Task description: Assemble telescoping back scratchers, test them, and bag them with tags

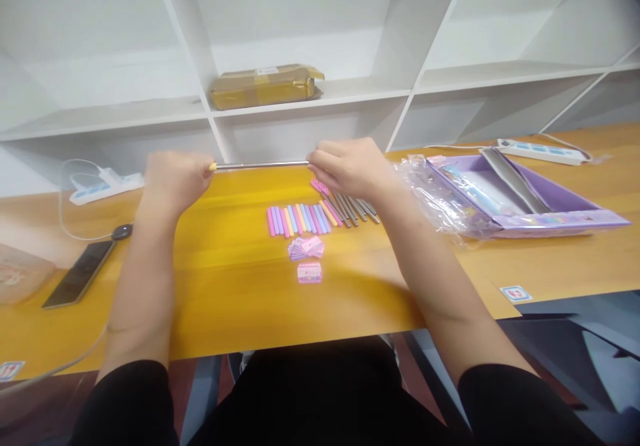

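A thin silver metal rod (263, 165) with a yellow end is stretched level between my two hands, above the far part of the table. My left hand (177, 178), blurred, is closed in a fist around the yellow end. The other end is gripped by the curled fingers of my right hand (350, 166), which hide its tip. Below lies a row of pastel sticks (300, 220) in pink, purple, blue and yellow. Beside them are several grey metal tubes (350, 207) and a pink piece (319, 186). Nearer me are a small pile of printed cards (306, 248) and a single pink card (309, 273).
On the right sits an open purple box (565, 219) with crumpled clear plastic (433, 196) beside it. Power strips (543, 152) lie at the back. A phone (80, 274) rests at left. A taped brown package (263, 87) occupies the white shelf (360, 89).
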The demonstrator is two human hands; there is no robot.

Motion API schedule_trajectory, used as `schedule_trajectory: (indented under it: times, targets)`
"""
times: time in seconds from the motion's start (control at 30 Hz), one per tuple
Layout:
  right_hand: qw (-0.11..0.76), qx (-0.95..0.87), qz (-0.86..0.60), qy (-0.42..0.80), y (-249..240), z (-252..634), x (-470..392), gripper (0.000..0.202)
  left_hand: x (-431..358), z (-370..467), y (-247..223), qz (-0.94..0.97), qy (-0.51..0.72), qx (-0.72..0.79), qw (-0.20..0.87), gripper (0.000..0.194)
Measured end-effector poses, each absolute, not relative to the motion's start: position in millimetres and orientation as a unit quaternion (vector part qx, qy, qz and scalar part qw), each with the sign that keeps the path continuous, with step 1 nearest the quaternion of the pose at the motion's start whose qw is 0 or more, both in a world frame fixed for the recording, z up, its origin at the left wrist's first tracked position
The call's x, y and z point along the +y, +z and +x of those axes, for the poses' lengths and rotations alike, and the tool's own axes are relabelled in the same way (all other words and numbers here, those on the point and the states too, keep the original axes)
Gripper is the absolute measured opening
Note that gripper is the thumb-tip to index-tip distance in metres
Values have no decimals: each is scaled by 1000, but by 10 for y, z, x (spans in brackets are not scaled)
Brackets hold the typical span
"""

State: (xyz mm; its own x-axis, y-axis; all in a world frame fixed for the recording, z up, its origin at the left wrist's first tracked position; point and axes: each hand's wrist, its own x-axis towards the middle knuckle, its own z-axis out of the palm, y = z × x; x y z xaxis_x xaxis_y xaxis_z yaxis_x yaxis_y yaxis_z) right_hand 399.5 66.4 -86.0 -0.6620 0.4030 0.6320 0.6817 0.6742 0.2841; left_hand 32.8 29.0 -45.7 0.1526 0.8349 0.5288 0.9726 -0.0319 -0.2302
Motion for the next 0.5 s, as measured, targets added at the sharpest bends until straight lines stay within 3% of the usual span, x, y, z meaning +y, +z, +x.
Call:
schedule_trajectory:
  times: [0.33, 0.5]
  targets:
    - [291, -851, -371, -233, -876, 4419, 929, 40, 160, 53, -193, -650, -119, -709, 246, 37]
    - [295, -827, -407, -253, -918, 4766, 1090, 38, 261, -372, -220, -652, -186, -695, 241, 39]
